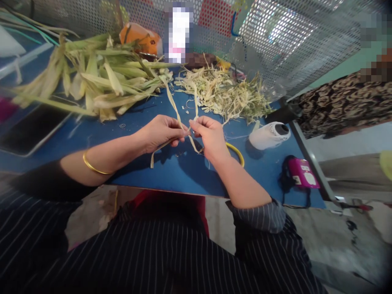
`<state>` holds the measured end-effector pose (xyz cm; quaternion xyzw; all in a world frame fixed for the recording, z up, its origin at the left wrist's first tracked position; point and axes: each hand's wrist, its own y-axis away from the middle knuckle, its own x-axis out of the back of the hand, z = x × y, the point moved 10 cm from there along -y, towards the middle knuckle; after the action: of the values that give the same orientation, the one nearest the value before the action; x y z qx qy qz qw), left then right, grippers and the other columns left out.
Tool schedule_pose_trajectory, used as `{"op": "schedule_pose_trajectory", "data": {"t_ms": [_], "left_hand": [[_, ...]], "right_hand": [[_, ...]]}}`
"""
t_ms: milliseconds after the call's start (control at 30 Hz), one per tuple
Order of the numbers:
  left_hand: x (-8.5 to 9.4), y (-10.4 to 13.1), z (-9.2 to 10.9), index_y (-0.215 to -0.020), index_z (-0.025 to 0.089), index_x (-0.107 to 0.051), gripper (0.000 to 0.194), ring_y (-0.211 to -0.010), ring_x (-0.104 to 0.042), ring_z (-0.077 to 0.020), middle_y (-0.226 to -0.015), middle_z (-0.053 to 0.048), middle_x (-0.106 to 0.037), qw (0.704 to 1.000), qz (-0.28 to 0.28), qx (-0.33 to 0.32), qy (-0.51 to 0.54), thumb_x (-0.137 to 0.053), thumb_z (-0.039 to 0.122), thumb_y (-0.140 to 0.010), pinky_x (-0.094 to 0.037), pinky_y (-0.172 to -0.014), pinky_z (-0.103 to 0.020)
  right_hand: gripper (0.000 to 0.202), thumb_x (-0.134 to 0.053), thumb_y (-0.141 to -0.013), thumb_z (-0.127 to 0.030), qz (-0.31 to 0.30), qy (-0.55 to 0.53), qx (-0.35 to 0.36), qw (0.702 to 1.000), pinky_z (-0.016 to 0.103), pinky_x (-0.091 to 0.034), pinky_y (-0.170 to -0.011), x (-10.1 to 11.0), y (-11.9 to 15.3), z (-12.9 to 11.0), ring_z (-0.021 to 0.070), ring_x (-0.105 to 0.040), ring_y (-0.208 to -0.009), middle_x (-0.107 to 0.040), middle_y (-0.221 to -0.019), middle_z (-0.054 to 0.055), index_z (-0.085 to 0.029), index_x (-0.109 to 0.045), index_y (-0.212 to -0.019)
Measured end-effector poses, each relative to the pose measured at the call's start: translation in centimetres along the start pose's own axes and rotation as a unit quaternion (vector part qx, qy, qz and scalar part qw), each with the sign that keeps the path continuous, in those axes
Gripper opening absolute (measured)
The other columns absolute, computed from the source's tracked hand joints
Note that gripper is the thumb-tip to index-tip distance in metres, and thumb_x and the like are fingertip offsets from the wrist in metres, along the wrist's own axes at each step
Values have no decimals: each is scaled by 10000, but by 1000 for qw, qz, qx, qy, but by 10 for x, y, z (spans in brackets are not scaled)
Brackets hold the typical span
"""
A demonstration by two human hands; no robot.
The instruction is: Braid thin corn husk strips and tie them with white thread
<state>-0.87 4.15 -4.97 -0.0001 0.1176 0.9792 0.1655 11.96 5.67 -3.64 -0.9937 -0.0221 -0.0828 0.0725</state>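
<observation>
My left hand [167, 132] and my right hand [207, 132] come close together above the blue tabletop, thumbs and fingers pinched. Between them are pale twisted corn husk strips [174, 104], which cross near my fingertips. Two long ends run away from me toward the back of the table. One short end hangs below my left hand, and another loops beneath my right fingers. A yellow ring [237, 153] lies partly hidden behind my right wrist. Exactly how the strips pass through my fingers is hidden.
A big heap of dried corn husks [101, 77] lies at the back left, husk scraps [220, 92] at the back right. A white thread cone [266, 135] and a magenta device [302, 173] sit right. A dark flat panel [33, 126] lies left. Perforated metal [147, 16] stands behind.
</observation>
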Motion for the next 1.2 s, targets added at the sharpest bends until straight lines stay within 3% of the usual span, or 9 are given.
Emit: {"op": "schedule_pose_trajectory", "data": {"t_ms": [133, 233, 333, 433, 800, 933, 1033, 1100, 1200], "left_hand": [[-1, 2, 0, -726, 103, -726, 54, -414, -502, -53, -611, -22, -639, 1000, 1, 6, -1, -677, 96, -748, -410, -430, -193], [-6, 3, 1, -648, 111, -705, 116, -411, -498, -57, -579, -11, -626, 1000, -17, -1, -20, -639, 34, -704, -434, -447, -201], [-12, 4, 0, -615, 117, -694, 136, -403, -488, -66, -516, 7, -589, 999, -28, -5, -32, -618, 24, -677, -450, -458, -211], [-16, 5, -3, -585, 121, -686, 108, -396, -485, -73, -480, 8, -565, 999, -36, 0, -36, -660, 88, -684, -450, -454, -218], [-21, 8, -1, -533, 129, -686, 165, -410, -541, -88, -521, -29, -631, 997, -51, 5, -56, -665, 79, -689, -460, -465, -210], [-13, 4, -4, -636, 121, -728, 105, -425, -539, -78, -578, -34, -648, 1000, -25, 8, 1, -744, 184, -720, -459, -459, -199], [-3, 1, -3, -747, 110, -752, 178, -451, -563, -80, -635, -49, -669, 998, -6, 11, 64, -710, 275, -801, -471, -474, -194], [2, -1, -1, -755, 103, -745, 225, -460, -580, -88, -644, -56, -672, 995, 5, 15, 94, -664, 293, -845, -487, -490, -201], [9, -2, 0, -728, 100, -726, 184, -465, -589, -88, -653, -51, -677, 993, 21, 16, 112, -675, 246, -828, -494, -499, -205]], "right_hand": [[191, -711, -771, -378, 101, 166, 135, 972, 317, -468, -735, 23, 5, -35, 129, -532, -707, -615, -823, 5, -219, -634, -842], [190, -708, -792, -370, 58, 225, 227, 946, 364, -465, -881, 11, 11, -57, 182, -597, -919, -648, -998, 50, -226, -684, -914], [136, -709, -795, -331, -46, 205, 195, 958, 360, -460, -898, -9, 10, -49, 185, -627, -921, -676, -910, 43, -196, -691, -792], [117, -707, -780, -281, -73, 151, 137, 976, 334, -470, -852, -14, 7, -39, 155, -624, -826, -676, -835, 11, -186, -652, -740], [140, -659, -798, -190, -3, 133, 211, 968, 322, -464, -819, -13, 16, -51, 138, -588, -784, -618, -792, -10, -203, -568, -692], [117, -608, -871, -270, 28, 165, 246, 955, 334, -440, -904, 0, 16, -62, 162, -601, -916, -648, -906, 27, -207, -605, -772], [255, -518, -934, -406, 50, 204, 211, 955, 319, -433, -857, 19, 11, -64, 160, -592, -865, -651, -872, 33, -204, -633, -830], [390, -461, -943, -503, 12, 220, 155, 963, 300, -423, -773, 21, 5, -57, 145, -564, -752, -635, -770, 22, -194, -630, -775], [470, -483, -902, -589, -117, 223, 71, 965, 272, -378, -655, 1, 5, -39, 116, -496, -640, -596, -677, 1, -179, -616, -713]]}}
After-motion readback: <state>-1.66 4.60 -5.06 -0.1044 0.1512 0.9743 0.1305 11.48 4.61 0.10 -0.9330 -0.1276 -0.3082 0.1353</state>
